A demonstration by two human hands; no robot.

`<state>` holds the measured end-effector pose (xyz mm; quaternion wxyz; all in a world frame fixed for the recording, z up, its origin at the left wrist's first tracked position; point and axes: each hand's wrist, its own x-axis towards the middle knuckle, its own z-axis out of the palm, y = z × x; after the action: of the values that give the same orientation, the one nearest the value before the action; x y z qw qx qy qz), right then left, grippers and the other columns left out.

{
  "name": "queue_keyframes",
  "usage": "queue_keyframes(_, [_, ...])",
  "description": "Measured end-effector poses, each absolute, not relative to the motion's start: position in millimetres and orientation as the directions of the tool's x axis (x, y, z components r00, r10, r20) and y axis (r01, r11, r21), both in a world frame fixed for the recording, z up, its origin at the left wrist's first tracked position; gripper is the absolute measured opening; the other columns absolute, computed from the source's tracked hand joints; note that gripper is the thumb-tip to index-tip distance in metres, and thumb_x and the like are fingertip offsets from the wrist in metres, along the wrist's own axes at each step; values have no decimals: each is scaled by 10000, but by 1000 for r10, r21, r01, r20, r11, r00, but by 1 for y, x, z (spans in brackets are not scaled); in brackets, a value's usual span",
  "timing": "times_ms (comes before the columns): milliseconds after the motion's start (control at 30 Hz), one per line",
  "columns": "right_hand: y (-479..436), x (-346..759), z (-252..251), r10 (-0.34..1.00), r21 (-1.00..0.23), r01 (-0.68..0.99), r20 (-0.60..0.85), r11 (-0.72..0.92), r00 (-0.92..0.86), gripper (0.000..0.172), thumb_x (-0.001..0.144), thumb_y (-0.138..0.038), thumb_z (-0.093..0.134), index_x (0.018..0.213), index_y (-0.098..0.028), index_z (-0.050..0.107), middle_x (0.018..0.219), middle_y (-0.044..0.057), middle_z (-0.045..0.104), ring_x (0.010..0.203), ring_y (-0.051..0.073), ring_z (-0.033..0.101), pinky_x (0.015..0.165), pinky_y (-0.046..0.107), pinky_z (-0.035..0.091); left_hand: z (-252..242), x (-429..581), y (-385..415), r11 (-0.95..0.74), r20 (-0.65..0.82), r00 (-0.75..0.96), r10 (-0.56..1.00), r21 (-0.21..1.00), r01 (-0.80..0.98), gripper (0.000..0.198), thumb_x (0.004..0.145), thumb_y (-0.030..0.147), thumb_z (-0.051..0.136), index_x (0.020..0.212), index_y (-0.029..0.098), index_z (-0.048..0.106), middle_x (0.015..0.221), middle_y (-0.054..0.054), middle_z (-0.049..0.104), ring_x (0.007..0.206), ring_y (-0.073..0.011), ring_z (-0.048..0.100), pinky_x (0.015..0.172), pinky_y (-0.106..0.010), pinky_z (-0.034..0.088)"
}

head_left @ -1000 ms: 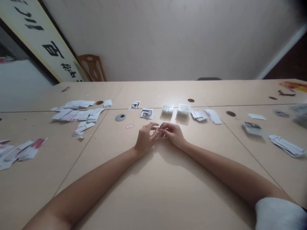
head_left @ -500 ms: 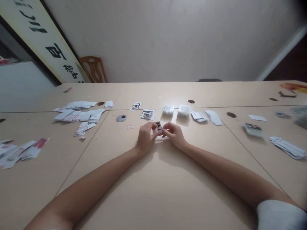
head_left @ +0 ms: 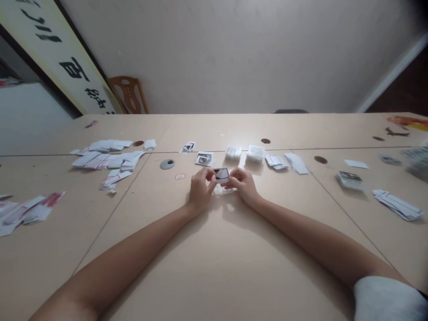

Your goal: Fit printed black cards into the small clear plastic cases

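Between my two hands is a small printed photo card with a dark picture and a pale border, held a little above the table. My left hand pinches its left edge between thumb and fingers. At the right edge, the thumb and forefinger of my right hand are closed on the card. Under it on the table lies a clear plastic case, partly hidden by the card and my fingers. Just beyond my left hand is a small pile of printed cards.
Clear plastic cases stand in two stacks beyond my hands. White paper slips lie to their right, and a large spread of slips lies at left. A grey cable-hole cover and red-framed label sit left of my hands.
The card has turned to face me more and shows more of its picture between my hands. More of the clear case below is visible. The whole view has shifted slightly.
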<state>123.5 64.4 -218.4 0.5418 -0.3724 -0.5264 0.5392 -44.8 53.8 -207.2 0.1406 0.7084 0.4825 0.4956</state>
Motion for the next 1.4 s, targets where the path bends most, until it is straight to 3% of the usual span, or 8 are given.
queue_keyframes(367, [70,123,-224,995,-957,-279,91,76,-43,156,715,-254,670,732,-206,522,638,-40,662,656,200,763,604,268,603,-221,-54,69,-377,465,-141,874,832,407,122,897,324,501,884,208,537,761,7,576,734,-173,563,708,-281,420])
queue_keyframes(533, [71,124,-223,998,-952,-298,55,64,38,171,697,-261,681,706,-201,520,656,-57,586,620,194,752,505,229,552,-228,-57,77,-332,418,-207,885,876,350,124,885,330,496,871,209,518,757,10,550,719,-164,544,700,-272,426])
queue_keyframes(967, [72,127,-222,991,-963,-254,56,86,124,124,682,-261,627,651,-203,521,556,-69,523,524,136,673,436,192,449,-230,-58,82,-260,333,-294,896,929,263,51,836,252,481,803,215,495,682,35,505,652,-144,516,660,-254,411])
queue_keyframes(1400, [71,127,-219,987,-960,-270,33,75,154,123,655,-258,608,622,-216,497,512,-70,506,502,132,636,429,200,427,-229,-58,82,-236,295,-312,903,948,212,27,819,227,474,801,220,494,669,38,508,628,-141,510,630,-254,412])
